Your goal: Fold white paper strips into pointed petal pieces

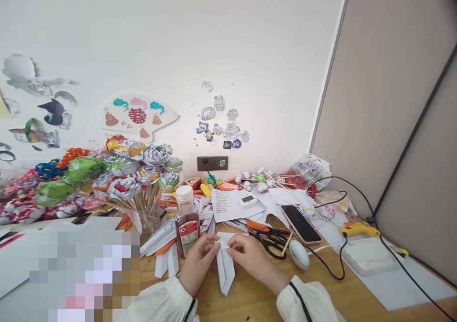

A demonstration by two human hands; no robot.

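My left hand and my right hand meet over a folded white paper strip that lies on the wooden table. Both pinch its upper end with curled fingers. The strip's pointed lower end points toward me. A bottle of dark red liquid with a white cap stands just beyond my left hand. Orange-handled scissors lie right of my right hand.
A jar of paper flowers on sticks stands at the left. A phone, a white mouse, a yellow glue gun, black cables and paper scraps crowd the right. A blurred patch covers the near left.
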